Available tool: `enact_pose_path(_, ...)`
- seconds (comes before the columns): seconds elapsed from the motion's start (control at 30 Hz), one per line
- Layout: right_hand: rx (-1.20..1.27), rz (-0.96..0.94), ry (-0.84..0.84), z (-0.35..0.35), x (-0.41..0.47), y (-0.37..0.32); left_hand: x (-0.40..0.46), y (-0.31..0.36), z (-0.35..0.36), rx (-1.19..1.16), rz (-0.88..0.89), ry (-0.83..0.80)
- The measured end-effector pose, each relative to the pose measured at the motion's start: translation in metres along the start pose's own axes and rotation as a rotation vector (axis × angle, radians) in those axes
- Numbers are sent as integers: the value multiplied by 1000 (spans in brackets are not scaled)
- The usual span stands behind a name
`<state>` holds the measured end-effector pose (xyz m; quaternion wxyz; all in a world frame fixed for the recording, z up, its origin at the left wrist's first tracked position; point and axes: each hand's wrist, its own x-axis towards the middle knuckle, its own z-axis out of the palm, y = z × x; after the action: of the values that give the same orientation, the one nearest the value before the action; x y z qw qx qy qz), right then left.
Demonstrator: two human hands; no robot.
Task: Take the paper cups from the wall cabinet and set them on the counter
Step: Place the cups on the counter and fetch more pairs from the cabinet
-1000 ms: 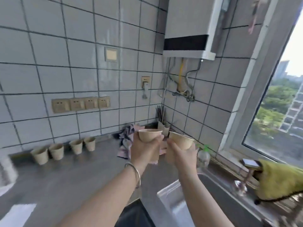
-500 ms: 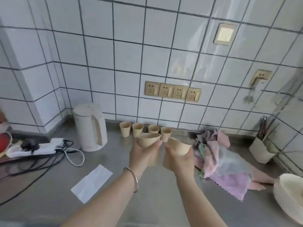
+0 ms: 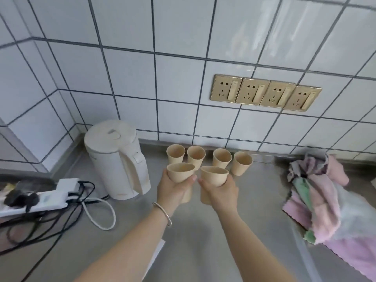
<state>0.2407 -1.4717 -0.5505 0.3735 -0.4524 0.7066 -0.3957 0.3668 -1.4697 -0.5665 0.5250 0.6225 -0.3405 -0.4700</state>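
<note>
My left hand (image 3: 173,189) grips a tan paper cup (image 3: 180,173), held above the grey counter (image 3: 254,200). My right hand (image 3: 222,192) grips a second tan paper cup (image 3: 213,176) beside it, rim tilted slightly. Both held cups hover just in front of a row of several identical paper cups (image 3: 209,158) standing upright against the tiled back wall. The wall cabinet is out of view.
A white electric kettle (image 3: 118,159) stands left of the cups, with a power strip (image 3: 40,197) and tangled cables further left. A heap of pink and green cloths (image 3: 329,202) lies at the right. A white paper sheet (image 3: 155,255) lies under my left forearm. Wall sockets (image 3: 264,92) above.
The view has swung left from the sink and window to the kettle corner. Both hands, each still holding a cup, have come closer to the row of cups on the counter.
</note>
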Motion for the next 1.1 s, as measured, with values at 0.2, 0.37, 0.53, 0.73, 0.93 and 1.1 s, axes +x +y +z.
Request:
enact_pose_path(0.2,65,37,-51,36,37,30,46,-38,-2,146,-6,58)
enact_pose_path(0.37,82,55,-127,58,57,46,67,-59,1,196,13,120)
enact_pose_path(0.53,56,110,-153,72,77,57,87,-74,5,234,-14,143)
enact_pose_path(0.73,7,138,-164,82,88,64,100,-85,7,260,-22,199)
enact_pose_path(0.93,-8,120,-156,88,94,68,105,-92,11,271,10,196)
enact_pose_path(1.1,-107,96,-119,98,94,85,106,-99,12,263,1,194)
